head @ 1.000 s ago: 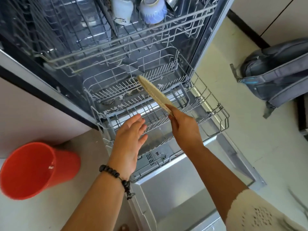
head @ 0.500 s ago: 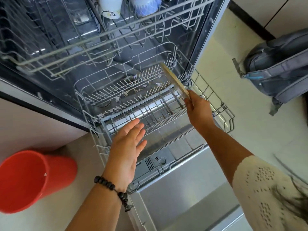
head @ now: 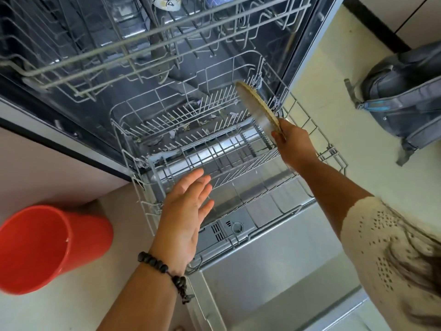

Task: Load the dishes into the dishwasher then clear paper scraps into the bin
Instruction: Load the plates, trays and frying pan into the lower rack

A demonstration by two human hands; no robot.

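The dishwasher stands open with its lower rack (head: 241,177) pulled out over the dropped door (head: 274,278). My right hand (head: 293,144) grips a beige patterned plate (head: 256,105) by its rim, held on edge over the rack's far right side, next to the upright tines. My left hand (head: 188,213) hovers flat with fingers spread above the rack's near left corner, holding nothing. Small paper scraps (head: 202,121) lie scattered on the dishwasher floor under the rack's back part. The upper rack (head: 148,44) juts out above, with a white cup (head: 167,2) in it at the top edge.
A red bin (head: 47,247) lies tilted on the floor at the left, its mouth facing me. A grey backpack (head: 405,91) rests on the floor at the right, by dark-edged cabinets. A pale cabinet front borders the dishwasher on the left.
My right hand has carried the plate from the rack's middle to its far right side and farther back. The left hand stays hovering in much the same spot.
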